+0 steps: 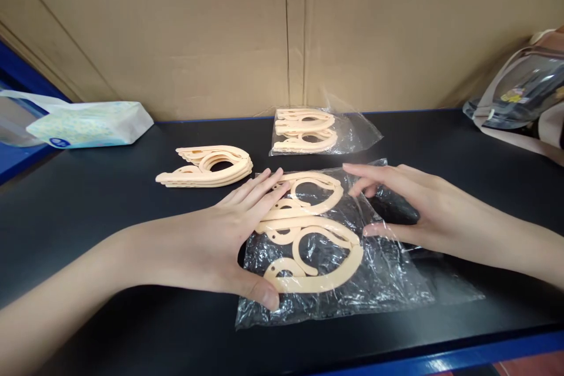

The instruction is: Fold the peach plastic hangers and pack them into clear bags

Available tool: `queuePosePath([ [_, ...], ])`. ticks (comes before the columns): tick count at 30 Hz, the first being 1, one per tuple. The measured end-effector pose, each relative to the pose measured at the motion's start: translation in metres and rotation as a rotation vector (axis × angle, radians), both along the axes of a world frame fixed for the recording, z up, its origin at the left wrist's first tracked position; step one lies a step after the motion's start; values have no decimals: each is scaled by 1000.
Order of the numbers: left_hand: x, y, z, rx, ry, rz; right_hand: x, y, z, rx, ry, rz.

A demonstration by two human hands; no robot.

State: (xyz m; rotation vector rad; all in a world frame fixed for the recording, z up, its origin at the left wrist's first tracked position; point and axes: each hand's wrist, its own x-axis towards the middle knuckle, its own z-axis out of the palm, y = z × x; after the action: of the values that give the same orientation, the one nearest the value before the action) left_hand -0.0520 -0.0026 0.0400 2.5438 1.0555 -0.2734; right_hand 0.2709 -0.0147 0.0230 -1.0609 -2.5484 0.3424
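Two cream folding hangers (326,285) lie one above the other inside a clear plastic bag (388,282) on the black table. My left hand (238,235) rests over the bag's left side, fingers stretched out and thumb by the lower hanger. At the bag's right side, my right hand (409,200) has its thumb and fingers apart, near or on the loose film; whether it touches is hard to tell. To the left sits a stack of unbagged folded hangers (220,179). Behind, another clear bag (356,135) holds more folded hangers (304,144).
A pack of tissues (92,123) lies at the back left of the black table (176,329). A clear bag with a pale strap (524,100) stands at the back right. Brown cardboard (198,35) walls the back, and a blue edge (449,358) runs along the front.
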Motion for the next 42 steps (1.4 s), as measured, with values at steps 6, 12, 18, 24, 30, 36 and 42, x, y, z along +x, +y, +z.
queuePosePath([
  [6, -3, 2, -2, 59, -32, -45, 1, 1, 2, -20, -110, 77],
  [12, -3, 1, -3, 40, -30, -40, 1, 0, 3, -33, -118, 96],
  [18, 2, 1, 3, -48, 18, 23, 0, 1, 6, -32, -109, 110],
  [24, 2, 0, 6, -96, 9, 36, 1, 2, 4, 13, -112, 103],
  [30, -9, 6, 16, 129, -122, 64, 5, 7, 2, 70, -71, -21],
  [36, -46, 33, 37, 378, -52, 297, 10, 12, 5, 17, -71, -121],
  [42, -73, 52, 38, 308, 33, 409, 22, 11, 4, -144, -162, -15],
])
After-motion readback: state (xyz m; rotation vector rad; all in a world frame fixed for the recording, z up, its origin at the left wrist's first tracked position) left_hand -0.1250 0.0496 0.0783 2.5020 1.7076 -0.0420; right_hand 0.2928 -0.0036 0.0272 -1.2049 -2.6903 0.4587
